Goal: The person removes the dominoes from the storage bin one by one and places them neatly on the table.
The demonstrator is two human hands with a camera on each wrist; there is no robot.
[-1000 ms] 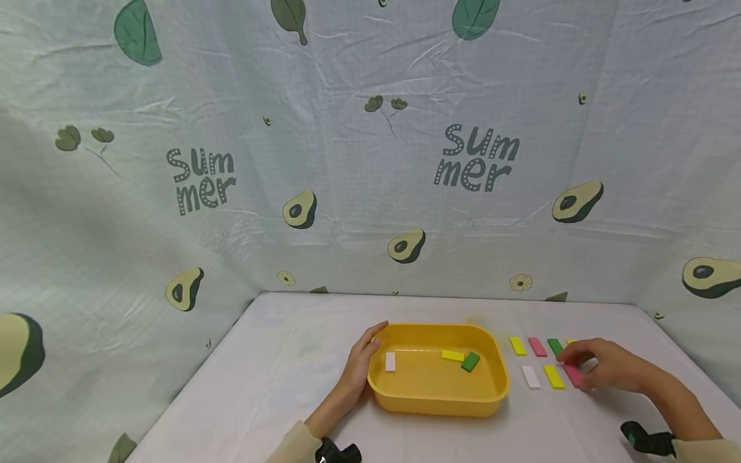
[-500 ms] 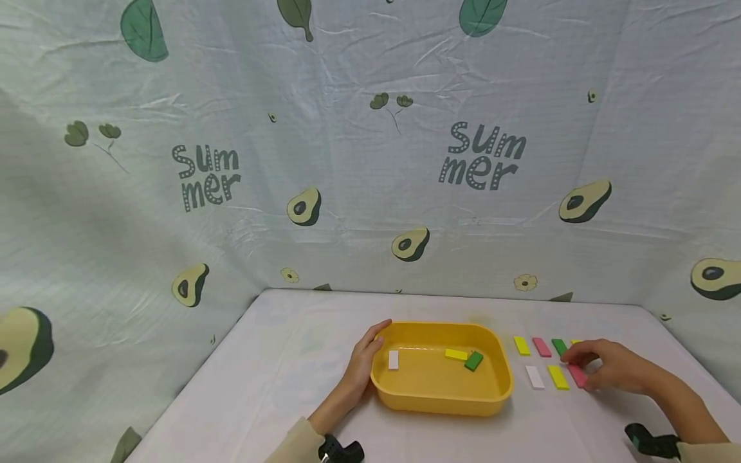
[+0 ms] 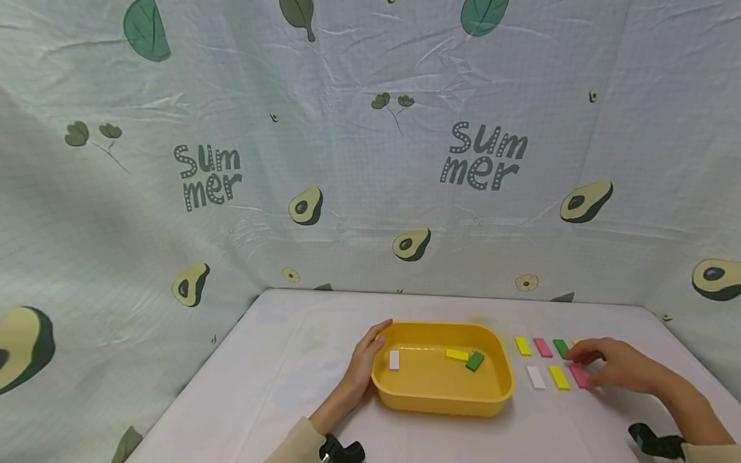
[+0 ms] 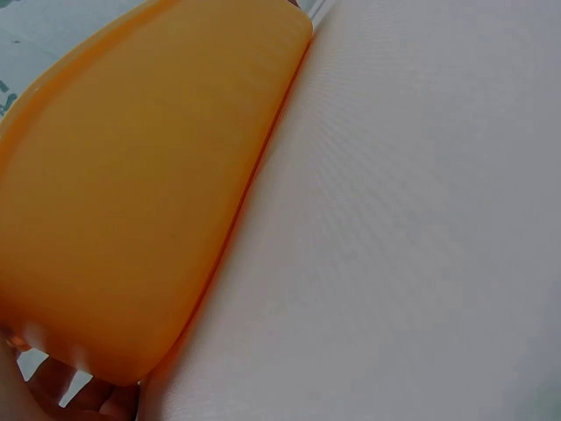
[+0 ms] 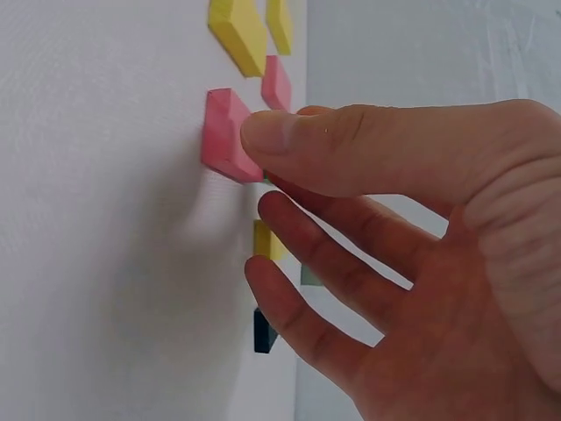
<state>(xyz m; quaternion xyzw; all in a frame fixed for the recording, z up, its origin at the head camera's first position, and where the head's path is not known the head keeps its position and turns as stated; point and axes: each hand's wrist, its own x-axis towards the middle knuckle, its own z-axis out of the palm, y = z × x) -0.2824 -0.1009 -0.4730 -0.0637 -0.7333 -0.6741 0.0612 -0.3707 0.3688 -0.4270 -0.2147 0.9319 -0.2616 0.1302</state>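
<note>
My left hand (image 3: 363, 363) holds the left side of a yellow plastic tub (image 3: 442, 404), thumb at its rim; the left wrist view shows fingers (image 4: 101, 399) against the tub's outer wall. One white block (image 3: 394, 360), one yellow block (image 3: 457, 355) and one green block (image 3: 475, 361) lie inside. To the right, my right hand (image 3: 622, 365) pinches a pink block (image 5: 228, 136) lying on the table, the thumb on its edge. The index fingertip is partly hidden behind the thumb, and the other fingers are spread apart.
Left of the pink block lie a yellow block (image 3: 559, 378) and a white block (image 3: 536, 378). A row behind holds another yellow block (image 3: 523, 346), a second pink block (image 3: 543, 348) and a green block (image 3: 560, 348). A dark block (image 5: 265, 331) shows beyond my fingers. Printed curtain (image 3: 347, 161) surrounds the table.
The head view has shifted slightly, so everything sits a little further right. Both hands stay nearly still at the tub and the pink block.
</note>
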